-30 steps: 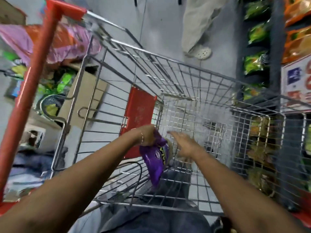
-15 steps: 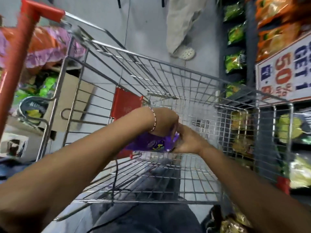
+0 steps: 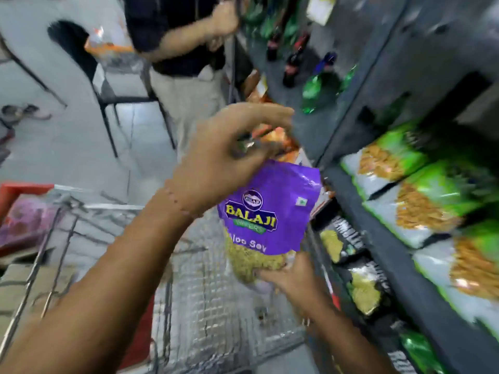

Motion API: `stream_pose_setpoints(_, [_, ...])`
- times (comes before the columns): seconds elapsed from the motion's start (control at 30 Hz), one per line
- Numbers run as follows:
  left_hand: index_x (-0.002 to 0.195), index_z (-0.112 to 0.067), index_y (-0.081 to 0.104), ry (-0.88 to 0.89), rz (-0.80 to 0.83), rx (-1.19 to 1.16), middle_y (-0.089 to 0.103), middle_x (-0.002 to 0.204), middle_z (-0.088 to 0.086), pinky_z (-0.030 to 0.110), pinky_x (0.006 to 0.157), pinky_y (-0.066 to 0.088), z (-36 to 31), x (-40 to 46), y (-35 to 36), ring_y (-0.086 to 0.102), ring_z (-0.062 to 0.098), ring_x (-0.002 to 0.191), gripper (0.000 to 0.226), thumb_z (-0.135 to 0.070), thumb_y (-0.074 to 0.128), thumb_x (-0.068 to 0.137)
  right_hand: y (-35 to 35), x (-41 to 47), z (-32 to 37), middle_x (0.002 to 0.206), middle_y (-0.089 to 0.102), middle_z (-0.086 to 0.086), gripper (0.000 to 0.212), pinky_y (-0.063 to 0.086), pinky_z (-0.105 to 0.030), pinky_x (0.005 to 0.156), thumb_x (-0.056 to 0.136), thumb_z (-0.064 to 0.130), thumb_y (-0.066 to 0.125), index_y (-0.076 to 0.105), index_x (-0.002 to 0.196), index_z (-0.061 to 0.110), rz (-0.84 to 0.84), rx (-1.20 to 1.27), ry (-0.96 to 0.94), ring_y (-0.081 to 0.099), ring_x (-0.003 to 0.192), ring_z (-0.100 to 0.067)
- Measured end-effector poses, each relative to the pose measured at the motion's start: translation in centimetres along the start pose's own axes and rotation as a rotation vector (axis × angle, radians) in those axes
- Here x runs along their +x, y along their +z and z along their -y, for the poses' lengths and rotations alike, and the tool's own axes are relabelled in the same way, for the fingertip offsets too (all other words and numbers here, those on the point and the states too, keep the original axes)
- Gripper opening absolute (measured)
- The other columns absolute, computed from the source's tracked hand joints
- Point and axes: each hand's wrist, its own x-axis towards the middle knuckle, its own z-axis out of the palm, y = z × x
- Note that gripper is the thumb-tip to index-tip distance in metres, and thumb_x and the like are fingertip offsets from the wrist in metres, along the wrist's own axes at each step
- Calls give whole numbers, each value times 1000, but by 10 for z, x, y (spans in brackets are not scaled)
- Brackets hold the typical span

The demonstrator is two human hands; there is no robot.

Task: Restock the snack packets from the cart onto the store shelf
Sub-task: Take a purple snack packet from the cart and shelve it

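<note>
Grey shop floor (image 3: 67, 147) lies at far left, with a black chair (image 3: 81, 58) on it. Below, the wire cart (image 3: 210, 287) sits under both arms. Left hand (image 3: 224, 157) pinches the top edge of a purple packet (image 3: 272, 211) reading "BALAJI" and "Aloo Sev", held upright above the cart; right hand (image 3: 294, 276) grips its bottom. Another person (image 3: 178, 49) stands behind. Just right, the shelf (image 3: 405, 265) holds green packets (image 3: 421, 201), blurred.
</note>
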Motion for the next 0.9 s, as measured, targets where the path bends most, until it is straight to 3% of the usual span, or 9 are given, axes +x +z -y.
stream_pose_setpoints(0.1, [122, -16, 56, -135, -244, -203, 63, 122, -6, 26, 103, 43, 17, -32, 0, 57, 4, 117, 42, -14, 70, 83, -10, -24, 14, 85, 80, 5, 58, 55, -24, 68, 46, 23, 89, 73, 97, 2, -58, -24, -23, 71, 73, -3])
stream_pose_setpoints(0.2, [138, -15, 38, -129, -282, -422, 53, 132, -20, 14, 101, 40, 3, -38, 24, 50, -3, 123, 73, -22, 74, 75, -39, -38, 67, 88, 81, -3, 55, 61, -39, 70, 48, 13, 90, 73, 100, 11, -193, 42, -136, 75, 79, -14])
stream_pose_setpoints(0.27, [141, -33, 31, -110, -231, -575, 41, 142, -29, 16, 103, 41, -7, -28, 45, 42, 0, 132, 91, -40, 81, 66, -66, -45, 118, 91, 81, -10, 55, 62, -50, 77, 53, 1, 88, 71, 105, 10, -228, 71, -229, 75, 83, -24])
stream_pose_setpoints(0.37, [137, -52, 32, -37, -33, -747, 35, 152, -20, 31, 104, 43, -33, 13, 83, 34, 12, 142, 105, -40, 87, 49, -120, -54, 191, 92, 80, -15, 46, 62, -51, 76, 61, -9, 83, 70, 104, 0, -337, 29, -400, 76, 85, -28])
stream_pose_setpoints(0.5, [143, -36, 26, 107, 113, -723, 40, 144, -32, 5, 98, 38, -80, 59, 129, 42, -10, 130, 118, -30, 91, 45, -177, -56, 255, 97, 80, -7, 54, 60, -52, 84, 56, 12, 89, 67, 106, 14, -591, -35, -539, 76, 93, -28])
stream_pose_setpoints(0.57, [144, -35, 27, 118, 136, -741, 49, 134, -35, 11, 96, 44, -99, 86, 148, 50, -11, 122, 119, -34, 91, 43, -203, -53, 277, 100, 79, -10, 58, 58, -55, 88, 55, 12, 91, 67, 107, 10, -633, -48, -552, 75, 96, -31])
stream_pose_setpoints(0.67, [142, -38, 28, 117, 197, -760, 53, 131, -33, 15, 95, 47, -115, 125, 175, 53, -10, 120, 119, -29, 94, 43, -237, -45, 289, 101, 79, -12, 52, 61, -48, 86, 59, -5, 89, 67, 104, 12, -673, -75, -530, 76, 91, -24])
stream_pose_setpoints(0.8, [144, -26, 30, 120, 278, -784, 55, 138, -11, 20, 102, 45, -113, 156, 216, 52, 7, 128, 121, -6, 94, 43, -267, -31, 279, 107, 76, -8, 84, 60, -50, 88, 47, 4, 95, 52, 118, 16, -777, -31, -445, 75, 96, -23])
stream_pose_setpoints(0.9, [143, -27, 32, 94, 341, -781, 56, 137, -5, 41, 107, 45, -101, 165, 238, 54, 13, 127, 121, -8, 95, 42, -279, -21, 266, 104, 77, -5, 84, 62, -43, 82, 47, 3, 95, 51, 117, 17, -802, 22, -390, 76, 92, -19])
